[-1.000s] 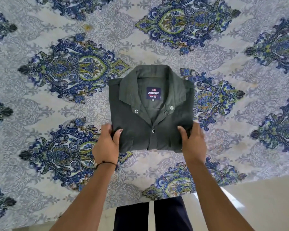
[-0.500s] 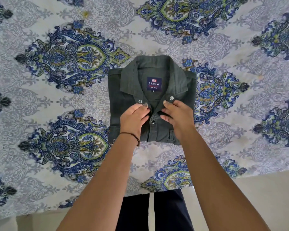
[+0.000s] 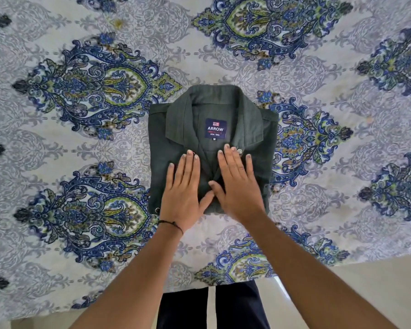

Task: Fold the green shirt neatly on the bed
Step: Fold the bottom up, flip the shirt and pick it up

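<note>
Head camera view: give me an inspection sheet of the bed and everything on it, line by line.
Surface: bed sheet, patterned blue, green and grey, lying flat; one small yellowish spot on its far part.
Job's things: green shirt folded into a compact rectangle, collar on the far side, label reading ARROW showing.
Clutter: nothing seen.
Hands: left hand and right hand lie flat with straight fingers on the shirt's front, below the collar; a thin dark cord circles the left wrist.
Cables: nothing seen.
Surroundings: pale floor beside the bed's near edge; dark trousers at the bottom.
</note>
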